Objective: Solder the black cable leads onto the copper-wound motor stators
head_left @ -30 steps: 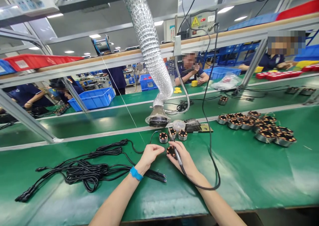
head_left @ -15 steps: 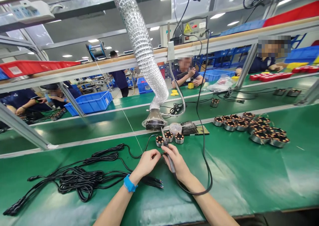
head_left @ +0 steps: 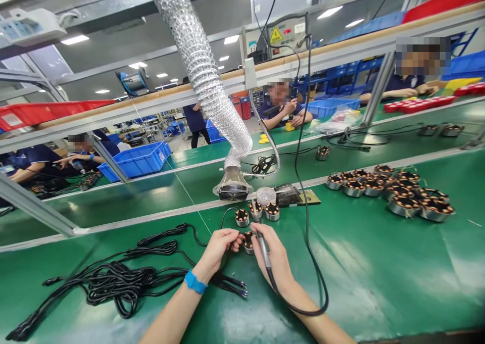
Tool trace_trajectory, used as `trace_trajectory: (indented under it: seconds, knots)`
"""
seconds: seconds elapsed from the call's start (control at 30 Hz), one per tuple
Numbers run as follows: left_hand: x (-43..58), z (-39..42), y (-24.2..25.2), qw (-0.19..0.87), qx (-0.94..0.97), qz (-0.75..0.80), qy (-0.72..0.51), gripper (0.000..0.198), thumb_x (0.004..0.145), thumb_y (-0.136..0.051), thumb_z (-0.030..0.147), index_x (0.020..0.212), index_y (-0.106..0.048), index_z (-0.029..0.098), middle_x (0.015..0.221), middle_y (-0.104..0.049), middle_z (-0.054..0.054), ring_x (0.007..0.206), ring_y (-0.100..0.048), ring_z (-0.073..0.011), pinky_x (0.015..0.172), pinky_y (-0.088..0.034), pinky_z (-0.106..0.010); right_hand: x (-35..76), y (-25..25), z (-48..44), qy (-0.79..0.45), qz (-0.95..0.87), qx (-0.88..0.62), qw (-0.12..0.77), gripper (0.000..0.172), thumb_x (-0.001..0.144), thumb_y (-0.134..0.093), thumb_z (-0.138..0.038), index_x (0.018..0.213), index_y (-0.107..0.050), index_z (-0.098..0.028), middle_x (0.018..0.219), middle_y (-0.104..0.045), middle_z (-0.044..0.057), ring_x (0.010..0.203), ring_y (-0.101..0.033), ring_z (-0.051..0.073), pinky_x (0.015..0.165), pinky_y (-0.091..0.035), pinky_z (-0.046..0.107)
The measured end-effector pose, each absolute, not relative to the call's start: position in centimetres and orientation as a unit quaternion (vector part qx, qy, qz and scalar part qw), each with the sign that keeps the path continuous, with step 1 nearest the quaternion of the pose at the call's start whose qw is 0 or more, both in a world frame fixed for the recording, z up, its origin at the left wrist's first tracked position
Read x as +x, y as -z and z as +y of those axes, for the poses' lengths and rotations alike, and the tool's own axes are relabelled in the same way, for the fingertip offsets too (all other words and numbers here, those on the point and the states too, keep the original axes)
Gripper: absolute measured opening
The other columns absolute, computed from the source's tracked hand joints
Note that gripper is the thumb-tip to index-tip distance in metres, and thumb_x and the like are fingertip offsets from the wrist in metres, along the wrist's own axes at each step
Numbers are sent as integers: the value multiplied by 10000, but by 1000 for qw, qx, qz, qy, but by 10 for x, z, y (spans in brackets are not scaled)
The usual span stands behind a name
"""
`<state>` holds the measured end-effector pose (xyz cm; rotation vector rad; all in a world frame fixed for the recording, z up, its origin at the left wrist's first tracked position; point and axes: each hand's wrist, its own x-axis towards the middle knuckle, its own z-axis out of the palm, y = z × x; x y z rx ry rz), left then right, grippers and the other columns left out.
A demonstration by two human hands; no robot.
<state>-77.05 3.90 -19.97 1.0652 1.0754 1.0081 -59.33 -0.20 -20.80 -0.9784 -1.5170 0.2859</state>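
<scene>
My right hand (head_left: 271, 250) is closed round the grey handle of a soldering iron (head_left: 263, 248), its cord looping down over my forearm. My left hand (head_left: 223, 245), above a blue wristband (head_left: 195, 282), pinches the end of a black cable (head_left: 226, 212) beside a copper-wound motor stator (head_left: 248, 243). That stator sits on the green mat between both hands; fingers partly hide it. Just beyond stand three more stators (head_left: 272, 211). A bundle of black cables (head_left: 121, 281) lies to the left, and its stripped ends (head_left: 237, 287) reach near my left wrist.
A fume hood (head_left: 233, 182) on a silver duct (head_left: 204, 66) hangs ahead. Right of it are a round clear container (head_left: 266, 196) and a dark block on a plate. Many stators (head_left: 403, 205) stand at the right. Metal rails cross behind; several people sit beyond.
My hands have drawn apart a little, and a stator now shows between them. The iron's tip has shifted slightly, and the camera view has moved a little.
</scene>
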Motion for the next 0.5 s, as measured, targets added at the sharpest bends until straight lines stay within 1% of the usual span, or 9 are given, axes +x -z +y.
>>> trace_trajectory:
  seconds: [0.07, 0.13, 0.2, 0.23, 0.27, 0.33, 0.37, 0.43, 0.5]
  knots:
    - [-776, 39, 190, 524, 501, 500, -474, 397, 754, -830, 499, 874, -816, 121, 880, -754, -101, 750, -654, -166, 712, -524, -277, -576, 190, -3, -111, -652, -442, 606, 278, 997, -563, -192, 1254, -663, -226, 1147, -724, 100, 1013, -745, 211, 920, -637, 363]
    - [-775, 35, 176, 409, 557, 515, -507, 388, 882, -705, 518, 949, -815, 152, 998, -761, -110, 822, -679, -192, 764, -543, -303, -556, 173, -1, -85, -645, -458, 605, 253, 1001, -580, -219, 1239, -666, -230, 1133, -721, 89, 990, -742, 209, 929, -629, 373]
    - [-768, 27, 162, 310, 649, 505, -477, 397, 1004, -543, 488, 1011, -804, 188, 1050, -751, -105, 886, -699, -214, 821, -550, -328, -538, 162, 2, -40, -640, -465, 610, 217, 1006, -582, -232, 1203, -674, -230, 1102, -716, 77, 987, -733, 210, 935, -621, 375]
    - [-762, 24, 157, 269, 708, 496, -424, 395, 1034, -495, 459, 1029, -799, 208, 1079, -742, -103, 913, -707, -223, 846, -547, -335, -530, 160, 5, -15, -639, -468, 610, 198, 1009, -580, -235, 1182, -676, -230, 1077, -712, 72, 980, -729, 209, 926, -619, 370]
    - [-755, 21, 152, 226, 765, 490, -353, 371, 1041, -492, 439, 1058, -795, 226, 1140, -729, -105, 937, -714, -233, 863, -544, -342, -522, 159, 7, 10, -638, -472, 609, 181, 1012, -577, -239, 1164, -676, -232, 1051, -707, 67, 962, -726, 206, 903, -620, 360]
    - [-742, 19, 146, 130, 840, 490, -191, 324, 991, -598, 456, 1177, -767, 252, 1327, -662, -123, 947, -729, -263, 852, -545, -361, -508, 163, 12, 56, -635, -487, 597, 153, 1017, -576, -250, 1130, -677, -242, 996, -694, 56, 906, -721, 198, 840, -618, 336]
    - [-737, 20, 145, 89, 857, 494, -119, 393, 945, -666, 492, 1255, -737, 261, 1399, -619, -137, 935, -736, -281, 832, -548, -372, -502, 168, 13, 77, -633, -495, 590, 140, 1018, -576, -251, 1115, -677, -248, 969, -689, 50, 874, -717, 193, 813, -614, 327]
    - [-732, 27, 144, 40, 871, 488, -23, 582, 866, -741, 575, 1355, -682, 266, 1445, -584, -158, 943, -743, -319, 824, -553, -391, -490, 178, 17, 111, -637, -498, 578, 125, 1016, -577, -232, 1093, -673, -253, 931, -685, 41, 816, -709, 181, 775, -603, 314]
    - [-732, 35, 144, 28, 884, 467, 16, 597, 860, -720, 628, 1335, -693, 267, 1405, -609, -151, 967, -743, -334, 848, -555, -399, -480, 189, 19, 140, -649, -484, 571, 129, 1007, -582, -197, 1088, -668, -248, 905, -682, 32, 772, -698, 169, 745, -593, 304]
